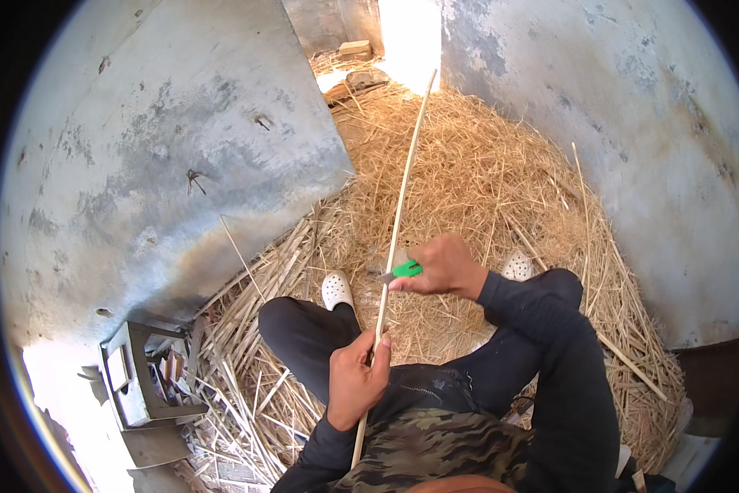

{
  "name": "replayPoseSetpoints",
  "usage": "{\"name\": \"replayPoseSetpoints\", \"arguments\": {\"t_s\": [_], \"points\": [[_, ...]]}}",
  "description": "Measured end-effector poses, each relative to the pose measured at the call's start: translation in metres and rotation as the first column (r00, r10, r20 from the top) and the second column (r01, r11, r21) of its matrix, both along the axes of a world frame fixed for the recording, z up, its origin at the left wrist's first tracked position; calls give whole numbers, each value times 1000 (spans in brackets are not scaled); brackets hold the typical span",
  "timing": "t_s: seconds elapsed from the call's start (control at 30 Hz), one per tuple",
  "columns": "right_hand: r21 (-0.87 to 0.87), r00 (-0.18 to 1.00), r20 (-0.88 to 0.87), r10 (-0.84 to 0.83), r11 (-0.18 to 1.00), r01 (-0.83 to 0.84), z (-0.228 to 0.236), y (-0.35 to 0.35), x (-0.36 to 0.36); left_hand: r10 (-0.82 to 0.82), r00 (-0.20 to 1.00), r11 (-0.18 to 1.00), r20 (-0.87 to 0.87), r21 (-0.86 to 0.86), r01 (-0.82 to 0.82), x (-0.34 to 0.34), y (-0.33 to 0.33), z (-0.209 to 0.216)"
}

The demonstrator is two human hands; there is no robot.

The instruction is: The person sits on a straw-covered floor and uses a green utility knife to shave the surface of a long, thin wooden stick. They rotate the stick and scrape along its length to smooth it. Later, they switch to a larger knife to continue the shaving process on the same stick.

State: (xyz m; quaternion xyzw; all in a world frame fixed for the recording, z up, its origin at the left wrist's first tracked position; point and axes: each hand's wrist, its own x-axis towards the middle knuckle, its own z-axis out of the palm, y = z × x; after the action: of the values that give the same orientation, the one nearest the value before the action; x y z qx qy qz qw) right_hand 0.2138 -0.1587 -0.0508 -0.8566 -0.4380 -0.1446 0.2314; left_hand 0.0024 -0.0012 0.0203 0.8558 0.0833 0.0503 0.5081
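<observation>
A long pale cane stalk runs from my lap up toward the bright doorway. My left hand grips its lower part, thumb pressed along it. Higher up, my right hand holds a small knife with a green handle, the blade set against the stalk. I sit on straw with my knees apart, in dark trousers and white clogs.
Loose straw and cut stalks cover the floor between two grey plastered walls. A small metal stand with scraps sits at the lower left. A brick and rubble lie by the bright doorway.
</observation>
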Motion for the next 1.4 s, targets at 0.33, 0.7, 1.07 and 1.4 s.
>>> {"name": "replayPoseSetpoints", "arguments": {"t_s": [0.33,0.7,1.07,1.4], "points": [[6,969,-166,-183,982,187,1,-7,24,-32,999,995,-39,-93,28,-21,2,-7],[59,971,45,-233,971,230,-16,-29,77,-117,990,969,-77,-226,98,-17,-7,2],[86,761,-103,-640,757,648,-6,-124,186,-258,949,954,-183,-202,220,-59,6,12],[4,816,-296,-497,854,521,2,-108,137,-151,905,873,-397,-484,-67,-20,19,-14]]}}
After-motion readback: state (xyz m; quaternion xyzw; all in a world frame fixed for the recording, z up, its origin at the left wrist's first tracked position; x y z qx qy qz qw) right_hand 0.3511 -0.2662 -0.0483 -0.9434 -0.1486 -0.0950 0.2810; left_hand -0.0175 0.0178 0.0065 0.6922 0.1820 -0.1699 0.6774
